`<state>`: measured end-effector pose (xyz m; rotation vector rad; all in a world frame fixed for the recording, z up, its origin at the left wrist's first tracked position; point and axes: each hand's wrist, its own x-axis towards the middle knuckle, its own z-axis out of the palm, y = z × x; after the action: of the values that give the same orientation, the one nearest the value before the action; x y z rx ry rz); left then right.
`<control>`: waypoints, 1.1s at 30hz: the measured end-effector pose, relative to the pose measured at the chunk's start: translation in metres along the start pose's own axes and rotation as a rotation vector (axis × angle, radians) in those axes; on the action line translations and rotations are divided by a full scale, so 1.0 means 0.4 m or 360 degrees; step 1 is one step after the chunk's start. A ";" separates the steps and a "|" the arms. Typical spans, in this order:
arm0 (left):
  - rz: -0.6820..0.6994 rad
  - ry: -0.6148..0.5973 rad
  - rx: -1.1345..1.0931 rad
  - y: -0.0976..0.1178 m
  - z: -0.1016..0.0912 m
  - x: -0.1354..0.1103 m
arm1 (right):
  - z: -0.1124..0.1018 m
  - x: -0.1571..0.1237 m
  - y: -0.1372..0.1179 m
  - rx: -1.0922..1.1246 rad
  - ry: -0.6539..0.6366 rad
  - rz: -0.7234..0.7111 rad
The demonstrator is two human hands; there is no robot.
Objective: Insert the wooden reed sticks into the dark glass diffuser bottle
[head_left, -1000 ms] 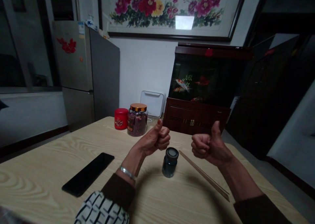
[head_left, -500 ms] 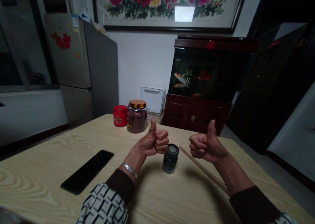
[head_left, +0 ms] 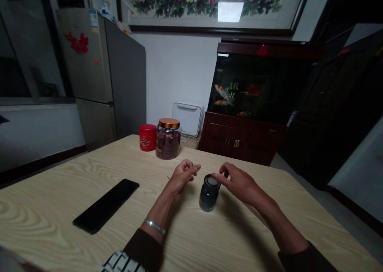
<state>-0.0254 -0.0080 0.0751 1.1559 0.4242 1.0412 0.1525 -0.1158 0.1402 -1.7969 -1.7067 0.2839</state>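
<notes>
Lower left of the frame, a black phone [head_left: 106, 205] lies flat on the table [head_left: 54, 184]. Further back, left of centre, a red tin [head_left: 147, 137] and a big jar [head_left: 168, 138] with a gold lid stand right beside each other. The left hand [head_left: 182, 176] sits just left of the small dark jar [head_left: 209, 193]. Its grip is curled nearly closed, thumb against fingertips, and I can't tell if anything's pinched in there. The small dark jar stands upright mid-table, between both hands. The right hand [head_left: 236, 182] has a loose, spread grip, fingertips on the lid's edge, not wrapped round. It looks like glass to me: stiff, smooth, breakable, light enough to tip. I'd hold the body low and the lid by its rim.
</notes>
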 end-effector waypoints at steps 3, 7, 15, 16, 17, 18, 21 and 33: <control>-0.0012 -0.0154 0.0279 -0.083 -0.016 -0.014 | 0.036 0.003 -0.015 -0.0559 -0.0106 -0.0084; -0.0084 -0.0504 0.0541 -0.165 -0.011 -0.023 | 0.073 0.025 -0.026 -0.0860 -0.0285 -0.0090; 0.0097 -0.0374 0.0852 -0.191 -0.005 -0.023 | 0.016 0.054 -0.018 -0.0283 -0.0789 -0.0466; 0.0109 -0.0364 0.0861 -0.188 -0.006 -0.024 | 0.006 0.053 -0.020 -0.0193 -0.0840 -0.0491; 0.0119 -0.0357 0.0874 -0.186 -0.006 -0.025 | 0.001 0.051 -0.021 -0.0177 -0.0830 -0.0467; 0.0123 -0.0353 0.0886 -0.184 -0.007 -0.026 | 0.001 0.049 -0.022 -0.0231 -0.0765 -0.0410; 0.0106 -0.0365 0.0914 -0.184 -0.009 -0.027 | 0.024 0.046 -0.020 -0.0606 -0.0496 -0.0244; 0.0118 -0.0364 0.0893 -0.180 -0.007 -0.031 | 0.015 0.042 -0.027 -0.0550 -0.0580 -0.0225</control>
<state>-0.0012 -0.0193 0.0071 1.7824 0.5102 0.8604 0.1428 -0.0983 0.1464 -1.9413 -2.2423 0.2814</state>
